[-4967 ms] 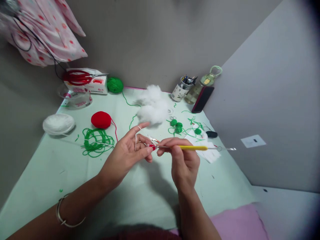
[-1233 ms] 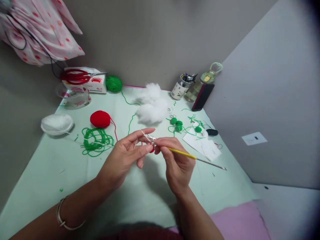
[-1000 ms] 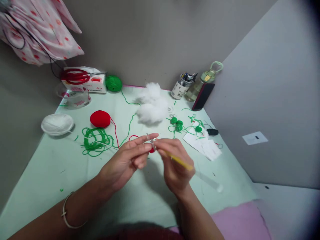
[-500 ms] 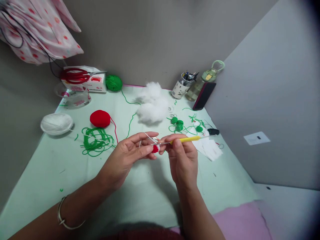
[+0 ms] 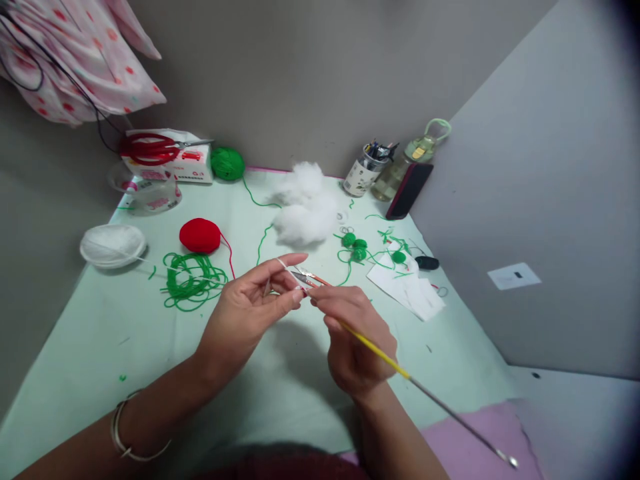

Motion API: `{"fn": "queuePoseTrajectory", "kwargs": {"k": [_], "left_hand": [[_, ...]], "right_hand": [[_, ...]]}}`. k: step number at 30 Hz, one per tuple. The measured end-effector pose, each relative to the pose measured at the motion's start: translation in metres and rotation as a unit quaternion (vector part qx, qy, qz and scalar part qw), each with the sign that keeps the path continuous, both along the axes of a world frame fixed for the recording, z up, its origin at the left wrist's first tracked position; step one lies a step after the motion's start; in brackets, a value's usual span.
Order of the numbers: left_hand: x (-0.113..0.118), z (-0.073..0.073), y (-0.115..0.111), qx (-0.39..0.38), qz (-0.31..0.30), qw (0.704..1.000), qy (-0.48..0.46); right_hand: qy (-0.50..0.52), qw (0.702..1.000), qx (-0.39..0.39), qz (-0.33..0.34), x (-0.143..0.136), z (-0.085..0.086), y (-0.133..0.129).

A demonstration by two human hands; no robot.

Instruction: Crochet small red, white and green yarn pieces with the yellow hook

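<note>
My left hand (image 5: 255, 303) is closed in a pinch on a small crochet piece, mostly hidden, with a bit of dark red at the fingertips. White yarn (image 5: 289, 270) passes over its raised index finger down to the pinch. My right hand (image 5: 360, 337) holds a crochet hook (image 5: 380, 353) by its yellow grip. The hook's metal shaft slants to the lower right, its tip away from the work. Right thumb and forefinger meet close to the piece; whether they pinch it I cannot tell. Small orange-handled scissors (image 5: 320, 281) lie behind the fingertips.
On the left are a white yarn ball (image 5: 113, 245), a red yarn ball (image 5: 200, 235) and tangled green yarn (image 5: 194, 280). White stuffing (image 5: 306, 207) sits at the back. Small green crocheted balls (image 5: 359, 250), paper (image 5: 420, 293), a phone (image 5: 410, 191) and a bottle (image 5: 395, 175) are right.
The crochet hook has swung from nearly level at the work to slanting down right, its tip now clear. My right hand has turned and its fingertips are at the piece.
</note>
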State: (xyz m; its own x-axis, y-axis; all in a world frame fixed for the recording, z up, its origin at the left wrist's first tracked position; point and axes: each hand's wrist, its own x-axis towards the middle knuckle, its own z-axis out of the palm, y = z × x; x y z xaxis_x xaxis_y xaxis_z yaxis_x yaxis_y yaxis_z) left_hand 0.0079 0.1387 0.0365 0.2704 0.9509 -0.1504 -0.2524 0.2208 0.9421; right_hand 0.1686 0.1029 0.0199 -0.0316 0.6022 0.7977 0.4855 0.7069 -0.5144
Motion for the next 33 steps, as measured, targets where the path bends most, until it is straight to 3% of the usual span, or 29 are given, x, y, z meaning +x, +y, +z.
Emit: {"fn": "queuePoseTrajectory", "kwargs": {"k": [6, 10, 15, 18, 20, 23, 26, 29, 33], "left_hand": [[0.004, 0.003, -0.004, 0.018, 0.057, 0.998, 0.022], [0.001, 0.002, -0.002, 0.019, 0.042, 0.999, 0.017], [-0.001, -0.002, 0.002, -0.004, 0.009, 1.000, -0.015], [-0.002, -0.003, 0.003, -0.021, -0.014, 0.999, -0.024], [-0.002, -0.003, 0.003, -0.024, -0.022, 0.999, -0.020], [-0.001, 0.000, 0.003, -0.007, -0.006, 1.000, 0.003], [0.001, 0.002, 0.000, 0.024, 0.035, 0.998, 0.053], [0.003, 0.004, -0.004, 0.060, 0.078, 0.990, 0.099], [0.004, 0.007, -0.009, 0.073, 0.099, 0.987, 0.107]], "right_hand": [[-0.074, 0.996, 0.033, -0.042, -0.004, -0.010, -0.003], [0.073, 0.996, -0.040, -0.017, -0.006, -0.003, 0.002], [0.272, 0.937, -0.210, 0.059, -0.002, 0.002, 0.010], [0.331, 0.905, -0.244, 0.111, 0.002, 0.000, 0.013], [0.339, 0.899, -0.249, 0.123, 0.003, -0.001, 0.013], [0.265, 0.940, -0.204, 0.066, -0.001, 0.000, 0.009], [0.115, 0.990, -0.082, 0.005, -0.005, -0.003, 0.005], [-0.010, 1.000, -0.001, -0.026, -0.008, -0.007, 0.001], [-0.123, 0.986, 0.067, -0.086, -0.009, -0.009, -0.004]]}}
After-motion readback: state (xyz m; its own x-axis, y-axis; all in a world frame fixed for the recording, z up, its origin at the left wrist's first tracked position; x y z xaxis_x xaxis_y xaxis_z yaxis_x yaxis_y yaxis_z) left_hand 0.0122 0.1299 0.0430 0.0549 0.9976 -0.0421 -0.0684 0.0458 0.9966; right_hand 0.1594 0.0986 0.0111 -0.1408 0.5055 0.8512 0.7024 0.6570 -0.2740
